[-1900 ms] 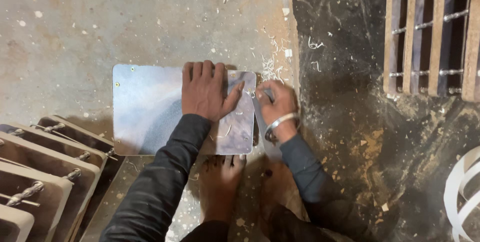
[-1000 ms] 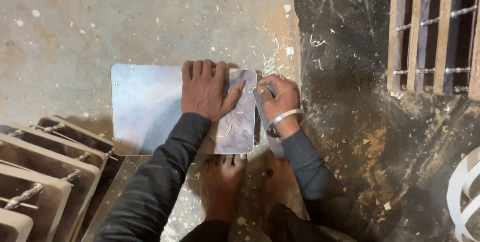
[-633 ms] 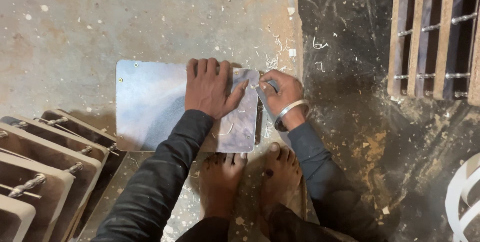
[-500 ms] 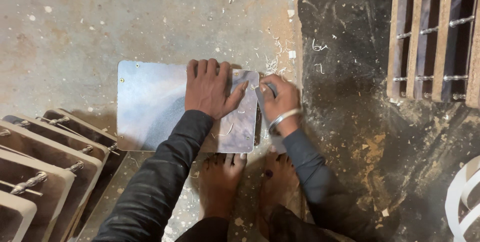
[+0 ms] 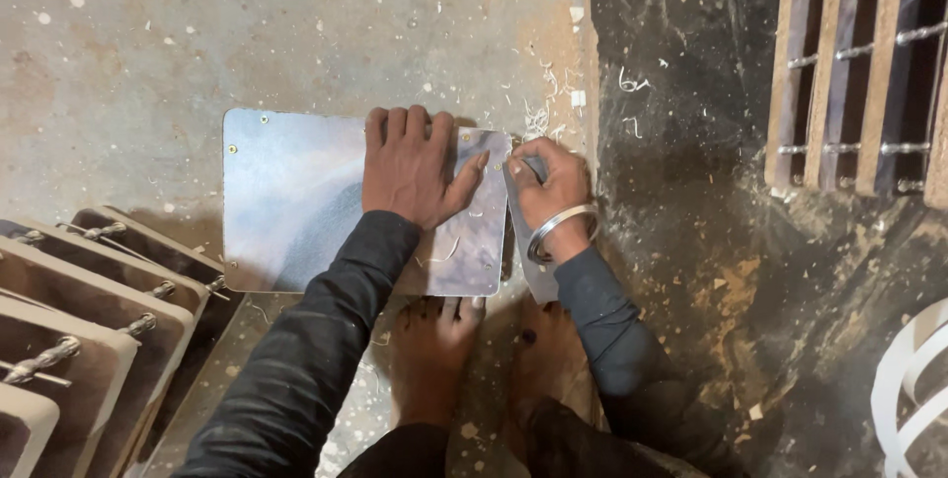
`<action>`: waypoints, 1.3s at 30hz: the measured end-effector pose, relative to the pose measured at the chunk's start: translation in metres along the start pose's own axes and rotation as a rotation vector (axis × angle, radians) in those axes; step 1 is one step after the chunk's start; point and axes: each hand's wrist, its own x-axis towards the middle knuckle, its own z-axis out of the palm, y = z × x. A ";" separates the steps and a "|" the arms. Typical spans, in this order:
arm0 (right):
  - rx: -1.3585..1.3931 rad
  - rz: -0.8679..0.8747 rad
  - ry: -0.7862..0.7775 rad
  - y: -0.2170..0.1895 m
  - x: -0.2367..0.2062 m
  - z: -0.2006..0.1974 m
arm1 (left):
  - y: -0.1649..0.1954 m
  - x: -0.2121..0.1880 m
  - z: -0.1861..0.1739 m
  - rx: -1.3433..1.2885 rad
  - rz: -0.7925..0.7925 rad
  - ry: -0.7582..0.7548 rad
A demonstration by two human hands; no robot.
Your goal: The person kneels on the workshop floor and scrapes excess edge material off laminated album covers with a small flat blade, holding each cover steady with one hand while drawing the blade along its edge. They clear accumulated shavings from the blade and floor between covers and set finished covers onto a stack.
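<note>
Two bare feet (image 5: 444, 359) of mine sit nearest, planted on the floor (image 5: 148, 43) just below the near edge of a thin metal sheet (image 5: 286, 197) that lies flat on the concrete. My left hand (image 5: 413, 167) is spread open, palm down, pressing the sheet's right half to the floor. My right hand (image 5: 553, 187), with a metal bangle (image 5: 558, 231) on the wrist, is closed around a narrow metal strip (image 5: 528, 261) standing along the sheet's right edge; whether a tool is in that grip I cannot tell. Judging by the curled shavings (image 5: 538, 118) scattered past that edge, some trimming looks done along this side, while the left half of the sheet looks untouched, with small holes near its corners. No container is here. At the floor's near-left corner stands a stack of wooden frames (image 5: 89, 320) with metal rods; farther off, toward the far-right corner, another slatted wooden frame (image 5: 859, 63) lies on dark, stained floor.
</note>
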 end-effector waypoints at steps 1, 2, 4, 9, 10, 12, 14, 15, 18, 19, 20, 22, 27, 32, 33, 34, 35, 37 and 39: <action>-0.033 0.013 -0.014 -0.002 0.004 0.000 | 0.000 0.000 0.000 0.021 -0.002 -0.002; -0.064 0.030 -0.021 -0.004 0.008 -0.001 | 0.000 0.001 0.000 0.041 0.004 -0.005; -0.085 0.052 -0.085 -0.008 0.016 -0.004 | 0.000 0.001 -0.001 0.047 0.006 -0.011; -0.121 -0.065 -0.233 -0.010 0.034 -0.018 | 0.003 0.003 -0.006 0.025 0.003 0.001; -0.135 -0.052 -0.245 -0.009 0.036 -0.020 | 0.003 0.003 -0.007 0.021 -0.001 -0.004; -0.157 -0.028 -0.262 -0.008 0.041 -0.022 | 0.004 0.003 -0.008 0.016 0.000 -0.011; -0.086 -0.133 -0.319 -0.005 0.047 -0.024 | 0.005 0.004 -0.006 0.006 -0.046 -0.086; -0.046 -0.190 -0.354 -0.004 0.049 -0.024 | 0.004 0.004 -0.005 0.007 -0.075 -0.122; -0.004 -0.169 -0.403 0.000 0.054 -0.024 | 0.006 -0.002 -0.005 -0.059 -0.015 0.048; 0.015 -0.170 -0.409 0.001 0.055 -0.024 | 0.006 -0.010 -0.005 -0.094 -0.086 0.086; 0.029 -0.172 -0.408 0.004 0.055 -0.024 | 0.009 -0.019 -0.008 -0.135 -0.149 0.129; 0.023 -0.160 -0.391 0.007 0.053 -0.023 | 0.014 -0.046 -0.018 -0.156 -0.271 0.178; 0.042 -0.200 -0.376 0.012 0.045 -0.020 | 0.021 -0.129 -0.041 0.021 -0.416 0.034; 0.051 -0.074 -0.367 0.017 0.040 -0.019 | 0.010 -0.121 -0.021 0.096 -0.388 0.067; 0.056 -0.060 -0.359 0.018 0.039 -0.019 | 0.007 -0.115 -0.021 0.086 -0.365 0.071; 0.050 -0.033 -0.349 0.019 0.039 -0.020 | 0.003 -0.110 -0.022 0.077 -0.346 0.073; 0.043 -0.008 -0.341 0.020 0.038 -0.022 | -0.001 -0.104 -0.024 0.070 -0.309 0.071; 0.061 0.052 -0.312 0.020 0.032 -0.025 | -0.015 -0.093 -0.030 0.057 -0.227 0.066; 0.103 0.124 -0.283 0.018 0.019 -0.027 | -0.026 -0.084 -0.035 -0.008 -0.162 0.072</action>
